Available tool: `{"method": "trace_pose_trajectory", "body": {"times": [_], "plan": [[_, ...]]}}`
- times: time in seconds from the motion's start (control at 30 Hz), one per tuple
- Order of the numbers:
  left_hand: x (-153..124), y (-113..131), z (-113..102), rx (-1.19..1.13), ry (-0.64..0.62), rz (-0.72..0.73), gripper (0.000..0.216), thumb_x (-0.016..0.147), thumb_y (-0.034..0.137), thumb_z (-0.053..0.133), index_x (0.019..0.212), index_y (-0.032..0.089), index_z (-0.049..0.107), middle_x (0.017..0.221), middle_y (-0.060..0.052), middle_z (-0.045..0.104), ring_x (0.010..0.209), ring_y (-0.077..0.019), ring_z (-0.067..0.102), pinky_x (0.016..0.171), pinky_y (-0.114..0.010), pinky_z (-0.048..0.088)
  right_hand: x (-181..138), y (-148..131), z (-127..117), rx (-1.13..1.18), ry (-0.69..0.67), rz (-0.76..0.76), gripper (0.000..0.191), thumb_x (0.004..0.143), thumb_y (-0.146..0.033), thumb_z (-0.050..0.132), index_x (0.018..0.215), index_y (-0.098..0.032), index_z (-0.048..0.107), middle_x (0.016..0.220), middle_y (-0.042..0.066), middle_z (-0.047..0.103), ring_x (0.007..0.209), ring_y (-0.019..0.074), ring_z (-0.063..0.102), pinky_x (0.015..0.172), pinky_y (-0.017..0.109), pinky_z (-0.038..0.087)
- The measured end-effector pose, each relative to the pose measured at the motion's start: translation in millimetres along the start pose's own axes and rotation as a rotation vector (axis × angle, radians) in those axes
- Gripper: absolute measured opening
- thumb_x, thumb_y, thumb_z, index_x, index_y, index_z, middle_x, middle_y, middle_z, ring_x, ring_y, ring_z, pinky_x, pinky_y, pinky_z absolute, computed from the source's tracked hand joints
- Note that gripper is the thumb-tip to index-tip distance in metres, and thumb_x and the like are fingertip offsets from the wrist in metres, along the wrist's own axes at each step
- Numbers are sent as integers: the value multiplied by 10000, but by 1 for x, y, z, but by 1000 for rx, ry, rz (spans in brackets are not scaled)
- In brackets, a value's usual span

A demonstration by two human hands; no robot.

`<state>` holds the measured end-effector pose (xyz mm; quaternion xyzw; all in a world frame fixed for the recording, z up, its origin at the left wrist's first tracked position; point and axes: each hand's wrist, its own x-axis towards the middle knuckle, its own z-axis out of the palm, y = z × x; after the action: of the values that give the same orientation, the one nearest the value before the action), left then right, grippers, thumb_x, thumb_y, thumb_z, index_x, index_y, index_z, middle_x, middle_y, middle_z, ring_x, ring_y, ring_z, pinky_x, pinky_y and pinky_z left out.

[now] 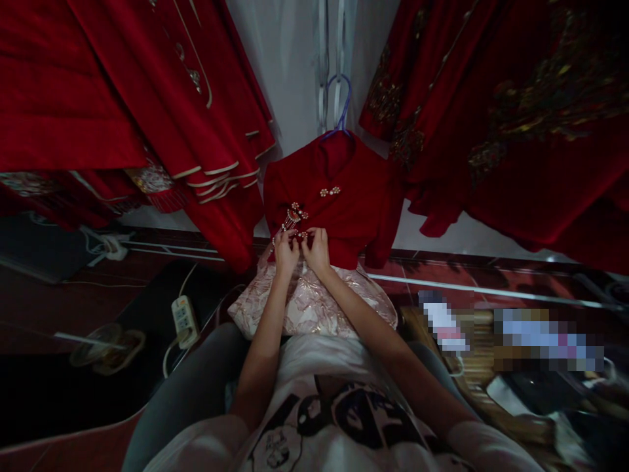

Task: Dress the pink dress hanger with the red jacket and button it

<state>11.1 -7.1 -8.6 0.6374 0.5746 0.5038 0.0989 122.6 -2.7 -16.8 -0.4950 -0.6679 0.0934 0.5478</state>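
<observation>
Fingers of the left hand [285, 255] and right hand [317, 252] curl at a beaded clasp [303, 235]; whether clamped, one cannot tell. Handling it seems the current step; the next move likely needs fine control. Red jacket [351, 219] hangs at twelve o'clock, purple hanger [342, 122] above.

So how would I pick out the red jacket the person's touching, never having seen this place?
Find the pale wall between two groups of hanging red garments. In that gap, a purple hanger holds the jacket, with the left hand and right hand at its lower front. Unlike its neighbours, it hangs singly, with shiny pale-pink fabric just below its hem.
</observation>
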Motion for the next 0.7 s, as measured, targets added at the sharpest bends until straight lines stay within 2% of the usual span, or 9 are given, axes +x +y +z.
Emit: {"method": "trace_pose_trajectory", "body": {"times": [0.1, 0.23, 0.33, 0.57, 0.7], "plan": [[-2, 2, 0, 74, -38, 55, 295, 827, 122, 478, 1074, 163, 634, 1048, -113, 573, 926, -189, 595, 902, -355, 497, 0, -2, -3, -76, 3, 48, 199, 873, -215, 467, 1039, -143, 547, 944, 92, 583, 903, 224, 519, 855, 351, 397], [-6, 8, 3, 191, 19, 97, 281, 862, 169, 472, 1084, 143, 642, 1023, -136, 571, 1028, -249, 548, 969, -411, 447, -1, -2, -5, -116, -10, 59, 213, 887, -243, 482, 1056, -152, 574, 928, 77, 625, 881, 220, 538, 829, 344, 370], [-6, 9, 3, 207, 21, 100, 257, 876, 187, 469, 1065, 146, 638, 1012, -139, 579, 1007, -254, 551, 951, -415, 449, -1, -1, -5, -77, -16, 42, 190, 879, -241, 497, 1024, -159, 589, 930, 68, 637, 879, 211, 549, 824, 332, 373], [0, 0, 1, 58, 29, 90, 110, 866, 236, 531, 928, 178, 601, 933, -92, 632, 877, -201, 598, 861, -363, 493, 0, 0, -6, 62, -9, 27, 146, 847, -217, 529, 964, -171, 603, 905, 47, 656, 861, 191, 590, 846, 320, 414], [1, -6, 4, -164, 46, -22, 152, 833, 308, 607, 917, 184, 577, 902, -70, 657, 799, -159, 638, 780, -304, 527, 0, 1, -7, 100, -5, 32, 162, 833, -205, 539, 973, -173, 614, 910, 46, 668, 854, 189, 602, 852, 324, 428]]}}
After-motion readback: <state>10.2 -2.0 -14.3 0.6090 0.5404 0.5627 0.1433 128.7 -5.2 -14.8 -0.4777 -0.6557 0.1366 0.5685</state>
